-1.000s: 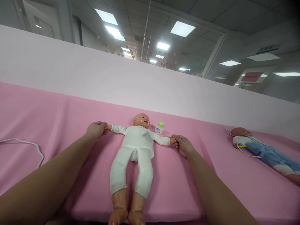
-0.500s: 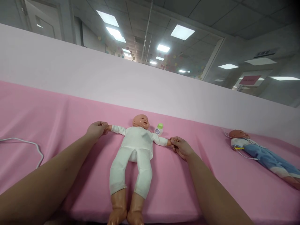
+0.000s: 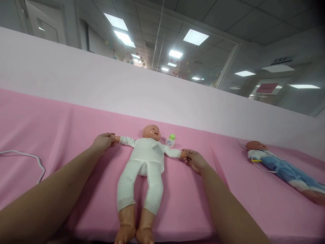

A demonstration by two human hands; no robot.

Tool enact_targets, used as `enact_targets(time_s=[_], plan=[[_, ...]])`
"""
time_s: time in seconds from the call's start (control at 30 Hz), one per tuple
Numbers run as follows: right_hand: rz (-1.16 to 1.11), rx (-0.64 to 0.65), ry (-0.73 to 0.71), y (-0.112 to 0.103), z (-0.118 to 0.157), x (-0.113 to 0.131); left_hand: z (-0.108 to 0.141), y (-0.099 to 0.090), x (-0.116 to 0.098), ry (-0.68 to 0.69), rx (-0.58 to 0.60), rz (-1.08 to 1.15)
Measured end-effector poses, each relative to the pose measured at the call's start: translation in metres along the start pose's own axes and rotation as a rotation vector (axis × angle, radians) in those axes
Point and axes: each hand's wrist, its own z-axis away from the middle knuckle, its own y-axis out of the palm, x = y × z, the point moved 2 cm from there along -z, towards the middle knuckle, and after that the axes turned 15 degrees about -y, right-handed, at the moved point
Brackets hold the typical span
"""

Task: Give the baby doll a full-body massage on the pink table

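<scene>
A baby doll [image 3: 148, 152] with a white cloth body lies face up, its arms stretched out to both sides and its bare feet towards me. My left hand [image 3: 103, 141] is closed round the doll's hand on the left side. On the other side my right hand [image 3: 195, 160] pinches the doll's other hand between thumb and fingers. A small clear bottle [image 3: 170, 141] with a green cap stands beside the doll's head, above the arm that my right hand holds.
A second doll [image 3: 286, 169] in blue and white clothes lies at the right, with a thin tube and a yellow piece on it. A white cable [image 3: 27, 155] curves over the pink sheet [image 3: 83, 125] at the left. Behind rises a low white wall [image 3: 127, 88] with glass above.
The whole view has shifted slightly. Both hands keep hold of the doll's hands, and its arms remain stretched out.
</scene>
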Motion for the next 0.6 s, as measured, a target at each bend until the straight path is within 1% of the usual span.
enact_targets(time_s=[0.13,0.27,0.47,0.6], plan=[[-0.04,0.044,0.015,-0.003,0.002,0.002,-0.009,-0.003,0.007,0.039,0.087,0.003],[-0.001,0.064,0.005,-0.002,0.004,0.004,-0.014,-0.003,0.009,0.052,0.126,0.032],[0.068,0.079,-0.041,0.006,0.007,0.008,-0.012,-0.003,0.008,0.032,0.049,-0.036],[0.081,0.056,-0.032,0.004,0.005,0.005,-0.008,0.001,0.006,-0.014,0.035,-0.015]])
